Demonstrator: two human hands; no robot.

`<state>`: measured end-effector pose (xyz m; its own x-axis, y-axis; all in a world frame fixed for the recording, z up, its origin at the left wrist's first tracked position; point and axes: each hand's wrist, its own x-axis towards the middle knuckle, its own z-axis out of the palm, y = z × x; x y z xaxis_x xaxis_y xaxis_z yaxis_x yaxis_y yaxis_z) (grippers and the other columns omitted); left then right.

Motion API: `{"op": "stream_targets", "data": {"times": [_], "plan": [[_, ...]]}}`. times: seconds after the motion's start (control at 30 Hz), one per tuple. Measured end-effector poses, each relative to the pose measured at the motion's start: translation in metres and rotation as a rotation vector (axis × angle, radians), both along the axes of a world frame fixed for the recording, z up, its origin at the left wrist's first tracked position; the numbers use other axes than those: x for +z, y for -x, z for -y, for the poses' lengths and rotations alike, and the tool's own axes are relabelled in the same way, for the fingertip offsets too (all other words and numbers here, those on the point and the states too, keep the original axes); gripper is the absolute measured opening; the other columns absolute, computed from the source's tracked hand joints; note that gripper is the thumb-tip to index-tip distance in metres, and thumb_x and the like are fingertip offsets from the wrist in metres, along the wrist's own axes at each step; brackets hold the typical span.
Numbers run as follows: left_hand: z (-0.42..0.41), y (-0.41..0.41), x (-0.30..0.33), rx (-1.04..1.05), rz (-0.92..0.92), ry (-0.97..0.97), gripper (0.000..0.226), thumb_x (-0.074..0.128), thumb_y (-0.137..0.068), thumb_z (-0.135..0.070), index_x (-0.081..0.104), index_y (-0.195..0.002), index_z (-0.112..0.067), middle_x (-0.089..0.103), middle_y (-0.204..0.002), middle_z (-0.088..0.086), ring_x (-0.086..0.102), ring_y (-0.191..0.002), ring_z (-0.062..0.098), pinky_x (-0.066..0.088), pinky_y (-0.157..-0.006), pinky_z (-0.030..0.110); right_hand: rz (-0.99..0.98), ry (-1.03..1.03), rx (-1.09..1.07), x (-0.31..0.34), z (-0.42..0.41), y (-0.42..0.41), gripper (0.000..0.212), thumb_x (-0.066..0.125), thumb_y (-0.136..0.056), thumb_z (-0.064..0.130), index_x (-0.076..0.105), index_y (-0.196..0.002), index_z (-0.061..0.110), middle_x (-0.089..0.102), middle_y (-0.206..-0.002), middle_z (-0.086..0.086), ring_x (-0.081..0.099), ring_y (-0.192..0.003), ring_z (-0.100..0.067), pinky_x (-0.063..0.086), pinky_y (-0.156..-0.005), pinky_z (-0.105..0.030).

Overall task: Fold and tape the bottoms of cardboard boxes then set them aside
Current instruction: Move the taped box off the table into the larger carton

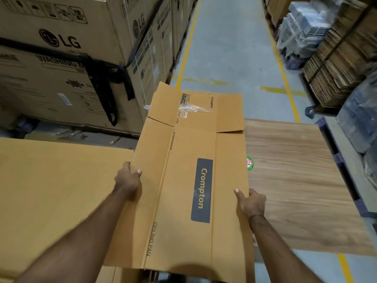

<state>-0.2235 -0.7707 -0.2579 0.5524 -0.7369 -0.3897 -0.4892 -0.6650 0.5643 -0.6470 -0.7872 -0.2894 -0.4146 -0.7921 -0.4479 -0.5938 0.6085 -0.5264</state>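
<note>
Flattened Crompton ceiling fan box (pixel 183 180) held above wooden board (pixel 302 180), left hand (pixel 127 180) and right hand (pixel 252 202) pinching its side edges; risk of end flaps, stuck by old tape (pixel 189 108), tearing on opening.

A: Where does the single view look from?
B: Head height, facing forward and down, close over the hands (pixel 189 193); the aisle floor (pixel 230 48) recedes far ahead.

Green sticker (pixel 249 163) on wooden board (pixel 302 180)
</note>
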Motion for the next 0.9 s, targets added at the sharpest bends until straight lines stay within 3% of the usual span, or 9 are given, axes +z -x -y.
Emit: {"op": "stream_targets", "data": {"times": [0.13, 0.3, 0.4, 0.63, 0.77, 0.9], "plan": [[0.001, -0.004, -0.005, 0.025, -0.044, 0.013, 0.040, 0.064, -0.103, -0.025, 0.051, -0.135, -0.005, 0.066, -0.128, 0.021, 0.061, -0.116, 0.044, 0.047, -0.092, 0.045, -0.071, -0.012, 0.062, 0.006, 0.006, -0.005, 0.053, 0.073, -0.090, 0.052, 0.066, -0.113, 0.005, 0.058, -0.115, -0.023, 0.057, -0.110, -0.042, 0.052, -0.090, -0.043], [0.006, -0.007, -0.013, -0.012, 0.046, -0.088, 0.050, 0.072, -0.096, -0.033, 0.056, -0.137, -0.007, 0.063, -0.129, 0.024, 0.057, -0.119, 0.045, 0.049, -0.099, 0.049, -0.160, -0.066, 0.101, 0.016, 0.015, -0.019, 0.072, 0.082, -0.086, 0.038, 0.047, -0.143, 0.011, 0.051, -0.135, -0.018, 0.051, -0.127, -0.040, 0.049, -0.101, -0.048], [0.013, -0.003, -0.012, 0.006, 0.098, -0.179, 0.061, 0.075, -0.093, -0.043, 0.055, -0.140, -0.008, 0.054, -0.135, 0.025, 0.050, -0.128, 0.045, 0.046, -0.102, 0.048, -0.227, -0.126, 0.133, 0.019, 0.021, -0.029, 0.074, 0.077, -0.084, 0.052, 0.050, -0.138, 0.010, 0.048, -0.134, -0.017, 0.046, -0.130, -0.037, 0.048, -0.102, -0.046], [0.013, 0.005, -0.014, 0.065, 0.145, -0.178, 0.060, 0.079, -0.089, -0.045, 0.058, -0.135, -0.013, 0.054, -0.132, 0.021, 0.048, -0.127, 0.043, 0.046, -0.099, 0.051, -0.071, -0.155, -0.113, 0.022, 0.047, -0.024, 0.091, 0.073, -0.078, 0.070, 0.056, -0.136, 0.004, 0.054, -0.140, -0.017, 0.046, -0.134, -0.039, 0.043, -0.106, -0.046], [0.021, 0.010, -0.010, 0.169, 0.025, -0.087, 0.069, 0.089, -0.080, -0.029, 0.051, -0.136, -0.011, 0.061, -0.131, 0.017, 0.053, -0.125, 0.041, 0.049, -0.102, 0.053, 0.261, -0.142, -0.232, 0.024, 0.063, -0.014, 0.086, 0.077, -0.074, 0.067, 0.061, -0.132, 0.006, 0.066, -0.125, -0.012, 0.061, -0.117, -0.034, 0.048, -0.103, -0.038], [0.032, 0.011, -0.004, 0.202, -0.032, -0.085, 0.076, 0.091, -0.077, -0.035, 0.047, -0.134, -0.010, 0.059, -0.130, 0.015, 0.053, -0.125, 0.040, 0.052, -0.101, 0.053, -0.037, -0.173, -0.125, 0.025, 0.063, -0.029, 0.091, 0.072, -0.079, 0.070, 0.049, -0.142, 0.007, 0.052, -0.143, -0.018, 0.045, -0.137, -0.037, 0.041, -0.106, -0.042]]}}
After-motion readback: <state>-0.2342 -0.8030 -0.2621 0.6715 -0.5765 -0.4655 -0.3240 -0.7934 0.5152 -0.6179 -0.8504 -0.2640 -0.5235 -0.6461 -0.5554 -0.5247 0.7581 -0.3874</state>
